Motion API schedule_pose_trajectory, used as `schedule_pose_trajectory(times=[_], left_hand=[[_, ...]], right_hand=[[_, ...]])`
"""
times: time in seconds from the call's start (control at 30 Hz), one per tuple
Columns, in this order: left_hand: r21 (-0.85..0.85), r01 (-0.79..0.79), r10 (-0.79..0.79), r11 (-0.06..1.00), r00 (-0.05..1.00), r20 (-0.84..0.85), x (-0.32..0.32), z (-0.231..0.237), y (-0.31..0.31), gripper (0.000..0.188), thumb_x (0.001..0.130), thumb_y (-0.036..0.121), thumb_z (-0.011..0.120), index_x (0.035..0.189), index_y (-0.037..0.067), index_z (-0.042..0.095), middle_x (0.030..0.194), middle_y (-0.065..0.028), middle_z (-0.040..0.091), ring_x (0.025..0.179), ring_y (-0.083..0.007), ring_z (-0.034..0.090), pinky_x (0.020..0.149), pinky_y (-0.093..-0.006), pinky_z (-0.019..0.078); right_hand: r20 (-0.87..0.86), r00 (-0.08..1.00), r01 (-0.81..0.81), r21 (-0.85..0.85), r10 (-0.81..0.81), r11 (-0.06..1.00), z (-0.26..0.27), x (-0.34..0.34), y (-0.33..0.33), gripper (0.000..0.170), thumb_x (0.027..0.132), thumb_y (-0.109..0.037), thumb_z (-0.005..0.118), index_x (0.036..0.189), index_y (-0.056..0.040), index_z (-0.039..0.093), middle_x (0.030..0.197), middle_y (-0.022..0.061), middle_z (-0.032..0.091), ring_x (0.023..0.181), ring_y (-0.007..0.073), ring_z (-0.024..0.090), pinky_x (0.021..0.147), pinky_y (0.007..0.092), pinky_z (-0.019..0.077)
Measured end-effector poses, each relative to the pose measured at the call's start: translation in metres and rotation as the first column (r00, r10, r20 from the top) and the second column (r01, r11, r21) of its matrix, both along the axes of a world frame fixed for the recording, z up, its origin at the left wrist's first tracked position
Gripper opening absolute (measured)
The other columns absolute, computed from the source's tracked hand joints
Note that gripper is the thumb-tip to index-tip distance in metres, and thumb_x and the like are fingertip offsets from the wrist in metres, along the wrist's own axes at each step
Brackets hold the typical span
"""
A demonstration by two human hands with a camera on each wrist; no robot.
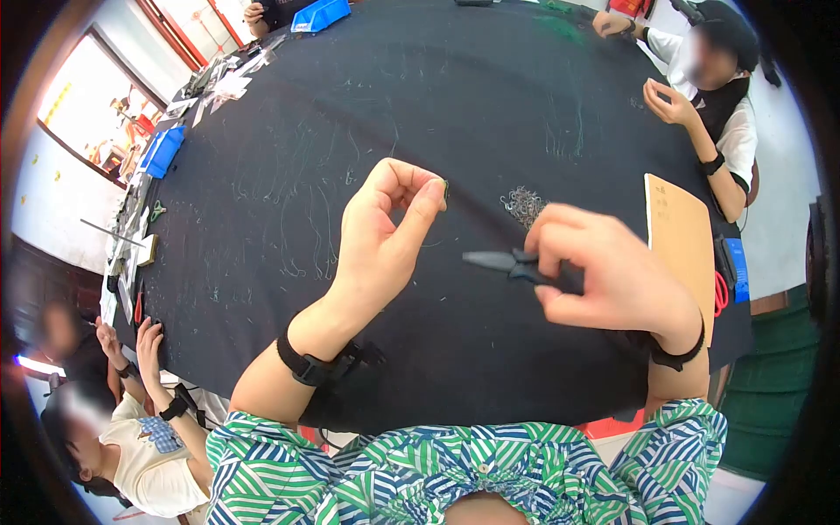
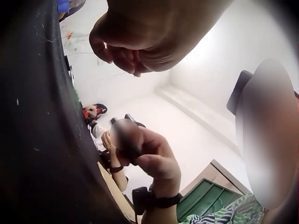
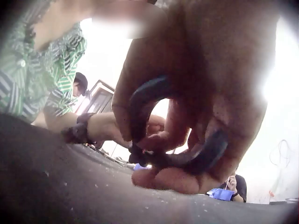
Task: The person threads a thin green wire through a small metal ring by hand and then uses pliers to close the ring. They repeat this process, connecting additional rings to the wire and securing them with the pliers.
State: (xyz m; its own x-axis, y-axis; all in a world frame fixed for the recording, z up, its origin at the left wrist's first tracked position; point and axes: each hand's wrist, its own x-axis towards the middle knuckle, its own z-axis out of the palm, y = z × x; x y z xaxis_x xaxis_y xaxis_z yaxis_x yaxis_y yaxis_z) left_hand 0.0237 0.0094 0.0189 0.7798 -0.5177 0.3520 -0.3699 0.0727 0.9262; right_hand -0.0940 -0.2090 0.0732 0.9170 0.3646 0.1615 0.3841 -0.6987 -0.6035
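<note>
My left hand point(image 1: 381, 232) is raised over the middle of the black table, thumb and index fingertips pinching a fine green thread point(image 1: 445, 189); its held end is mostly hidden by the fingers. To its right, my right hand point(image 1: 612, 267) holds small dark scissors point(image 1: 492, 260). Their blades point left toward the left hand, below its fingertips and apart from it. In the right wrist view, thumb and fingers curl through the dark handle loops point(image 3: 148, 88). Just beyond the right hand lies a heap of small metal hooks point(image 1: 522, 206).
Fine pale threads lie scattered over the black cloth point(image 1: 472, 114). A brown cardboard sheet point(image 1: 682, 254) lies at the right edge, beside red-handled scissors point(image 1: 721, 293) and a blue packet point(image 1: 738, 269). Blue bins point(image 1: 163, 151) and papers line the left edge. Other people sit around the table.
</note>
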Motion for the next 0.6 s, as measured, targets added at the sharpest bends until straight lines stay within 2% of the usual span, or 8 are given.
schedule_pose_trajectory(times=[0.03, 0.13, 0.17, 0.3, 0.37, 0.47, 0.6], left_hand=[[0.013, -0.003, 0.003, 1.000, 1.000, 0.003, -0.001, 0.001, 0.000, 0.009, 0.099, 0.013, 0.057, 0.100, 0.004, 0.056, 0.087, 0.0015, 0.059, 0.079, -0.0042, 0.051, 0.074, -0.0200, 0.0426], [0.046, -0.017, 0.015, 0.999, 0.998, 0.054, -0.003, 0.002, 0.000, 0.007, 0.098, 0.011, 0.058, 0.098, 0.003, 0.057, 0.087, 0.0007, 0.059, 0.080, -0.0047, 0.052, 0.074, -0.0204, 0.0430], [0.054, -0.026, 0.021, 0.998, 0.995, 0.095, -0.004, 0.002, 0.000, 0.007, 0.097, 0.010, 0.058, 0.097, 0.003, 0.057, 0.087, 0.0003, 0.059, 0.080, -0.0051, 0.053, 0.074, -0.0206, 0.0432], [0.061, -0.064, 0.045, 0.996, 0.963, 0.265, -0.004, 0.002, 0.000, 0.005, 0.095, 0.006, 0.059, 0.094, 0.002, 0.057, 0.087, -0.0012, 0.059, 0.081, -0.0066, 0.054, 0.075, -0.0219, 0.0442], [0.066, -0.064, 0.043, 0.996, 0.960, 0.278, -0.005, 0.002, 0.001, 0.005, 0.095, 0.005, 0.060, 0.094, 0.001, 0.057, 0.087, -0.0018, 0.059, 0.081, -0.0071, 0.054, 0.075, -0.0223, 0.0444], [0.044, -0.087, 0.070, 0.995, 0.952, 0.298, -0.005, 0.002, -0.001, 0.006, 0.092, 0.004, 0.063, 0.092, 0.000, 0.059, 0.083, -0.0036, 0.062, 0.077, -0.0093, 0.057, 0.073, -0.0242, 0.0466], [0.029, -0.107, 0.092, 0.994, 0.945, 0.314, -0.006, 0.002, -0.001, 0.006, 0.090, 0.004, 0.065, 0.090, 0.000, 0.060, 0.080, -0.0041, 0.062, 0.074, -0.0101, 0.058, 0.070, -0.0247, 0.0472]], right_hand=[[0.015, 0.998, 0.066, 0.010, -0.066, 0.998, 0.006, -0.002, 0.001, 0.023, 0.069, -0.007, 0.070, 0.074, -0.0011, 0.048, 0.085, 0.0121, 0.054, 0.072, 0.0296, 0.057, 0.063, 0.0376, 0.0451], [0.224, 0.960, 0.167, 0.011, -0.165, 0.986, 0.003, 0.002, -0.004, 0.024, 0.067, -0.004, 0.072, 0.075, -0.0024, 0.049, 0.099, 0.0107, 0.056, 0.082, 0.0236, 0.058, 0.068, 0.0315, 0.0455], [0.137, 0.970, 0.198, 0.024, -0.200, 0.980, 0.006, 0.001, -0.005, 0.025, 0.067, -0.005, 0.073, 0.075, -0.0026, 0.049, 0.099, 0.0108, 0.055, 0.084, 0.0231, 0.056, 0.071, 0.0309, 0.0446], [0.087, 0.988, 0.117, 0.092, -0.125, 0.989, 0.006, 0.005, -0.001, 0.025, 0.067, -0.006, 0.073, 0.075, -0.0030, 0.049, 0.099, 0.0112, 0.055, 0.085, 0.0235, 0.056, 0.074, 0.0313, 0.0439], [0.049, 0.991, 0.120, 0.090, -0.125, 0.989, 0.006, 0.004, 0.001, 0.025, 0.067, -0.007, 0.073, 0.075, -0.0031, 0.050, 0.098, 0.0112, 0.055, 0.085, 0.0235, 0.056, 0.075, 0.0316, 0.0437], [0.165, 0.981, 0.082, 0.111, -0.100, 0.990, -0.003, 0.006, 0.003, 0.027, 0.072, -0.010, 0.073, 0.077, -0.0021, 0.048, 0.088, 0.0105, 0.053, 0.075, 0.0273, 0.054, 0.065, 0.0349, 0.0438], [0.159, 0.982, 0.091, 0.101, -0.106, 0.991, -0.005, 0.007, 0.005, 0.027, 0.072, -0.010, 0.073, 0.078, -0.0023, 0.048, 0.087, 0.0100, 0.052, 0.074, 0.0270, 0.054, 0.065, 0.0349, 0.0437]])
